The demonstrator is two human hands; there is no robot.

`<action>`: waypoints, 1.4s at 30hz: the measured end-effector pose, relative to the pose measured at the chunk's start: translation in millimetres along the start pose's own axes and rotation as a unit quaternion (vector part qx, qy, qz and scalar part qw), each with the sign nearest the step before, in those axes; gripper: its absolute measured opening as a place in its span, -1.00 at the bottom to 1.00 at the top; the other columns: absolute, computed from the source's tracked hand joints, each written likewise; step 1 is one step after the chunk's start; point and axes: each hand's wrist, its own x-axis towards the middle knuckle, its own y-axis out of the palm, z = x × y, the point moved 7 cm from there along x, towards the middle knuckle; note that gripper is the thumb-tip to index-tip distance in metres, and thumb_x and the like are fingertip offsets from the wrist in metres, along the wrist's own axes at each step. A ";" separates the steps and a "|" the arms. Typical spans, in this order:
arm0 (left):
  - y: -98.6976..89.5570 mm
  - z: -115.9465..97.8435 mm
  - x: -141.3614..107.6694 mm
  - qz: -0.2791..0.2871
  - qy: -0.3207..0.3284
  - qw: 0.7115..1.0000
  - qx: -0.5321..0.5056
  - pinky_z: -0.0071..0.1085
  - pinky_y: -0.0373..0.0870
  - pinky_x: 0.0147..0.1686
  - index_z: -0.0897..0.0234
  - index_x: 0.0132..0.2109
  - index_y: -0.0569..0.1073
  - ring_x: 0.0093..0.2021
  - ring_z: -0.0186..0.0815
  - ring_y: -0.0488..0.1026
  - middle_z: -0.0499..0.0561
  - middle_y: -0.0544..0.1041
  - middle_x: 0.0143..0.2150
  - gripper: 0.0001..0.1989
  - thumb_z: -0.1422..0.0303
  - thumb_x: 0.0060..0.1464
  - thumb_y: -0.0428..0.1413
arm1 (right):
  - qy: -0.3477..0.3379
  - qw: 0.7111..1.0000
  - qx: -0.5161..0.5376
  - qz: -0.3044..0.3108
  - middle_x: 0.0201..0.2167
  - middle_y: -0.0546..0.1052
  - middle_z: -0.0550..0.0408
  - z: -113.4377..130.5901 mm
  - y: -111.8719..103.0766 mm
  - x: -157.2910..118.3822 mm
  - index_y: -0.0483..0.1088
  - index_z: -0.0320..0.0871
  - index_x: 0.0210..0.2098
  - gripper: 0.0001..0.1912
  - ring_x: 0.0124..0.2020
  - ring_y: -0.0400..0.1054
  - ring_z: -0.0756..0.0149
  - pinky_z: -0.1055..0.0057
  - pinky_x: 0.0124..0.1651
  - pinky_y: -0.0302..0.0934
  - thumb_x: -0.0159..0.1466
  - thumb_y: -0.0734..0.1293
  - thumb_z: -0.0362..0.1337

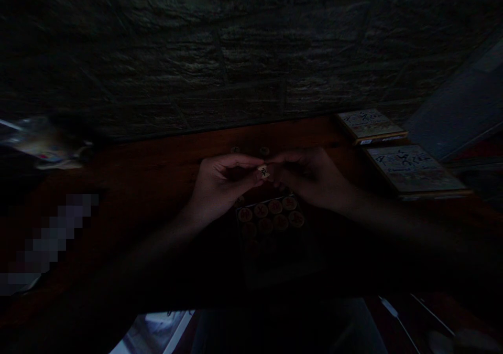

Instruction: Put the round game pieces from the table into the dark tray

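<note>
Both hands meet over the table, pinching one small round Chinese chess piece (264, 172) with a dark character on its face. My left hand (220, 181) grips its left side between thumb and fingers. From the other side my right hand (310, 178) closes on it too, the fingertips partly in shadow. Just below them sits an open box (283, 267) with several round pieces (261, 210) in rows, red characters facing up. Two more loose pieces (264, 150) lie on the table beyond the hands. Another piece (239, 202) shows by the box's upper left corner.
Two flat printed boxes (416, 169) lie at the right, one behind the other. A plastic-wrapped item (55, 144) is at the left, blurred. A stone-patterned wall (243, 55) rises behind the brown table (157, 160). The light is very dim.
</note>
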 end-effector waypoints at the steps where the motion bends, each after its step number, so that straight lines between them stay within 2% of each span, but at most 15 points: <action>1: 0.7 0.2 -0.3 0.002 0.000 1.000 -0.003 -0.46 0.68 -0.18 0.20 -0.11 0.74 -0.24 -0.30 0.73 0.03 0.78 -0.16 -0.77 0.42 0.03 0.48 | -0.009 1.000 -0.003 0.000 -0.36 0.67 0.11 0.9 -0.3 -0.1 0.68 -0.19 -0.18 -0.83 -0.40 0.51 0.40 0.49 -0.32 0.34 0.39 0.40 -0.31; 10: 3.3 2.5 -4.5 -0.003 -0.029 0.997 -0.066 -0.37 0.75 -0.16 0.21 -0.16 0.75 -0.25 -0.24 0.75 0.01 0.78 -0.22 -0.89 0.33 0.15 0.42 | 0.014 1.000 0.019 -0.010 -0.42 0.66 0.13 -1.4 0.3 0.1 0.68 -0.19 -0.23 -0.81 -0.44 0.49 0.40 0.48 -0.34 0.34 0.38 0.48 -0.19; 15: 5.7 -1.4 -4.5 0.010 -0.021 0.999 -0.041 -0.39 0.73 -0.14 0.23 -0.09 0.75 -0.23 -0.23 0.76 0.04 0.78 -0.16 -0.77 0.35 0.07 0.47 | 0.031 0.999 0.024 -0.026 -0.48 0.64 0.12 -2.3 -3.1 0.4 0.67 -0.20 -0.28 -0.70 -0.49 0.48 0.37 0.48 -0.41 0.31 0.33 0.53 -0.05; 21: 4.4 -4.0 -3.3 0.017 0.011 1.000 0.008 -0.27 0.72 -0.05 0.24 -0.05 0.73 -0.14 -0.15 0.76 0.07 0.78 -0.11 -0.71 0.37 0.05 0.47 | 0.031 0.999 0.019 -0.033 -0.36 0.70 0.10 -2.4 -3.0 0.3 0.69 -0.13 -0.25 -0.75 -0.36 0.55 0.32 0.43 -0.28 0.36 0.30 0.56 -0.06; 26: 5.8 -4.9 -4.7 0.032 0.023 0.999 0.013 -0.26 0.71 0.01 0.22 0.00 0.72 -0.11 -0.16 0.76 0.08 0.78 -0.10 -0.66 0.39 0.04 0.47 | 0.044 0.997 0.036 -0.048 -0.34 0.71 0.07 -5.8 -3.3 0.3 0.68 -0.14 -0.25 -0.69 -0.34 0.56 0.28 0.40 -0.29 0.38 0.24 0.59 -0.02; 32: 10.0 -10.6 -10.6 0.030 0.032 0.998 0.043 -0.28 0.74 -0.06 0.23 0.01 0.72 -0.15 -0.16 0.76 0.07 0.78 -0.11 -0.67 0.40 0.07 0.45 | 0.057 0.994 0.066 -0.060 -0.45 0.65 0.11 -1.9 -3.2 0.2 0.64 -0.17 -0.37 -0.67 -0.46 0.46 0.36 0.45 -0.41 0.30 0.14 0.66 -0.03; 36: 9.3 -11.3 -9.1 0.023 0.047 0.998 0.030 -0.31 0.72 -0.01 0.24 0.00 0.72 -0.11 -0.17 0.76 0.07 0.77 -0.07 -0.70 0.41 0.09 0.45 | 0.081 0.991 0.097 -0.050 -0.51 0.60 0.15 -1.9 -1.8 -0.5 0.64 -0.17 -0.37 -0.66 -0.54 0.40 0.43 0.50 -0.49 0.26 0.17 0.63 -0.02; 39: 5.8 -7.8 -6.3 0.014 0.031 0.999 0.013 -0.29 0.71 0.02 0.22 0.00 0.72 -0.08 -0.16 0.75 0.07 0.77 -0.06 -0.70 0.37 0.10 0.45 | 0.094 0.987 0.125 -0.031 -0.51 0.60 0.16 -4.4 0.9 -0.8 0.65 -0.17 -0.32 -0.68 -0.56 0.41 0.45 0.52 -0.49 0.30 0.22 0.60 -0.02; 42: 2.8 -3.9 -4.2 0.003 -0.004 1.000 -0.012 -0.26 0.73 -0.04 0.21 -0.01 0.73 -0.17 -0.17 0.76 0.06 0.78 -0.12 -0.72 0.31 0.12 0.45 | 0.088 0.985 0.146 -0.022 -0.45 0.63 0.14 -5.6 2.4 -0.6 0.66 -0.17 -0.27 -0.70 -0.52 0.46 0.44 0.50 -0.44 0.37 0.25 0.59 -0.04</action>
